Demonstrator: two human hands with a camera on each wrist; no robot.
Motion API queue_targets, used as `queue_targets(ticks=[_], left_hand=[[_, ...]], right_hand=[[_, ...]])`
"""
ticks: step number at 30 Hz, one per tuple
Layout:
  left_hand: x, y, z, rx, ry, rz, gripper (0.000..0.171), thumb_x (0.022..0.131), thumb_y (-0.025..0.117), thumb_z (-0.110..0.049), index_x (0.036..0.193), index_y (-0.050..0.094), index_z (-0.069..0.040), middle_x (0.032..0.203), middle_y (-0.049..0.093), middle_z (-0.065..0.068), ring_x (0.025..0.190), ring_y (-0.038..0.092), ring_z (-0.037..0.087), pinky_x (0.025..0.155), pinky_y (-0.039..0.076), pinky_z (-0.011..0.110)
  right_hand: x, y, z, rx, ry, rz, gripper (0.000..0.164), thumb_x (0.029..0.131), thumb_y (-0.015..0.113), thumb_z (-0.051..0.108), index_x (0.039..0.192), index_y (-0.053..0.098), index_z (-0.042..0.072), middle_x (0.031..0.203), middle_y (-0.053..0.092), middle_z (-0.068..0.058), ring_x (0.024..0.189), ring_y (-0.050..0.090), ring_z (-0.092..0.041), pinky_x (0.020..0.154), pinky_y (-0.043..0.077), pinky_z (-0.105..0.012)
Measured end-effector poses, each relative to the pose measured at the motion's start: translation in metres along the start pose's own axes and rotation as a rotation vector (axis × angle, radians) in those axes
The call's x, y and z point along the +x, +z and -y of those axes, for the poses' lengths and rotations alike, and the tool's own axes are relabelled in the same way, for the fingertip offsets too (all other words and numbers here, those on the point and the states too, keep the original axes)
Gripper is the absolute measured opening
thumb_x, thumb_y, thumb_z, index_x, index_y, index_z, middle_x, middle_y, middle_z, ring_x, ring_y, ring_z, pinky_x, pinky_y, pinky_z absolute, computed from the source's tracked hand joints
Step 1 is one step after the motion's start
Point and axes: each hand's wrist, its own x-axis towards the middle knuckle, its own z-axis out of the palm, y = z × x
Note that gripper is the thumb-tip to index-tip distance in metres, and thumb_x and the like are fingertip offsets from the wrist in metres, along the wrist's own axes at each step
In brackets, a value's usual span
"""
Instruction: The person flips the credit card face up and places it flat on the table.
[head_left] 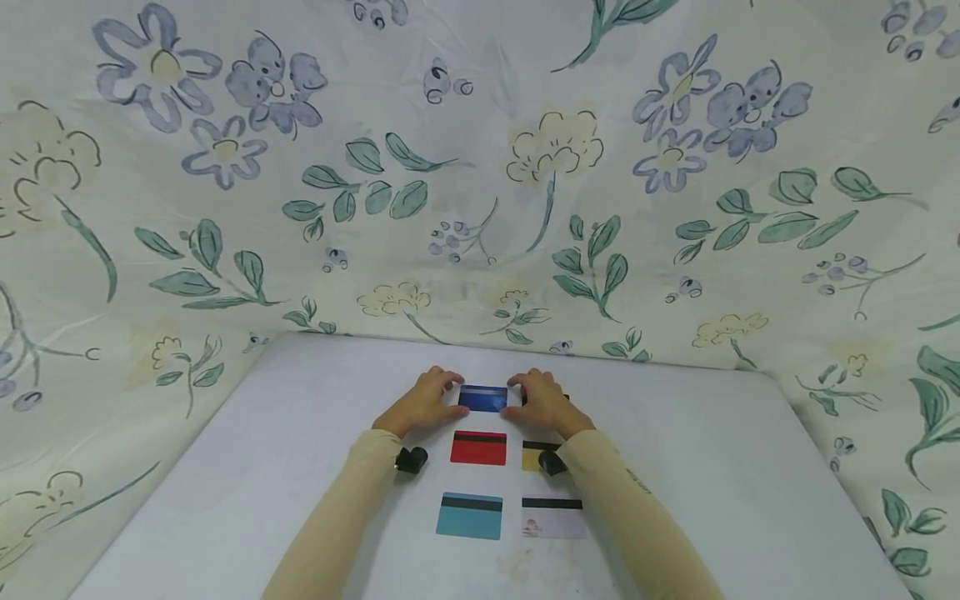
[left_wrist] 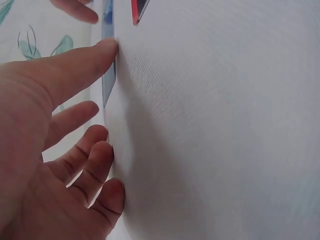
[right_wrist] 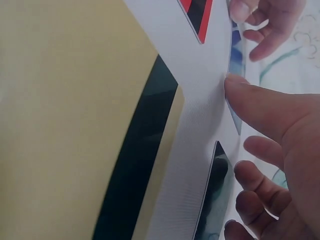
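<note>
A blue card with a stripe along its far edge lies flat on the white table between both hands. My left hand is at its left side, the thumb touching the near edge, the other fingers loosely bent beside it. At the right side, my right hand mirrors this, with its thumb on the card's near edge. Under the right hand another dark card is mostly hidden in the head view. Nearer lie a red card and a yellow card, partly covered by the right wrist.
Closest to me are a light blue card and a pale card, both with dark stripes. Black wrist devices sit at the cuffs. Floral cloth stands behind the white table.
</note>
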Motion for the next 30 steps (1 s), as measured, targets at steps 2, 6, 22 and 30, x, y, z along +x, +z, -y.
queue_targets(ticks=[2,6,22,30], left_hand=[[0.0,-0.0006,0.0002,0.0,0.012,0.001,0.056,0.091,0.08,-0.028,0.14,0.059,-0.01,0.129,0.056,0.015,0.122,0.051,0.029,0.109,0.048,0.05],[-0.0007,-0.0022,0.0,-0.011,0.007,0.01,0.053,0.091,0.079,-0.026,0.138,0.06,-0.01,0.129,0.056,0.015,0.123,0.051,0.03,0.11,0.047,0.05],[0.0058,-0.0038,0.0034,-0.029,-0.015,0.019,0.048,0.091,0.079,-0.025,0.133,0.061,-0.011,0.128,0.055,0.014,0.121,0.051,0.029,0.11,0.046,0.05],[0.0054,-0.004,0.0025,-0.029,-0.015,0.029,0.046,0.091,0.08,-0.023,0.131,0.061,-0.01,0.127,0.055,0.015,0.119,0.051,0.029,0.109,0.046,0.049]], right_hand=[[0.0005,0.0003,0.0004,-0.002,0.003,-0.002,0.057,0.089,0.081,0.037,0.138,0.064,0.016,0.116,0.061,-0.007,0.111,0.049,-0.023,0.096,0.05,-0.045],[0.0012,0.0007,0.0017,0.006,0.01,0.008,0.056,0.089,0.081,0.036,0.138,0.064,0.016,0.116,0.06,-0.007,0.112,0.048,-0.024,0.096,0.05,-0.046],[0.0059,-0.0005,0.0075,0.005,0.035,0.02,0.049,0.09,0.08,0.035,0.133,0.066,0.018,0.114,0.059,-0.007,0.112,0.049,-0.025,0.098,0.049,-0.046],[0.0036,-0.0026,0.009,0.039,0.035,0.027,0.045,0.09,0.081,0.032,0.129,0.066,0.016,0.117,0.06,-0.009,0.114,0.049,-0.025,0.1,0.049,-0.049]])
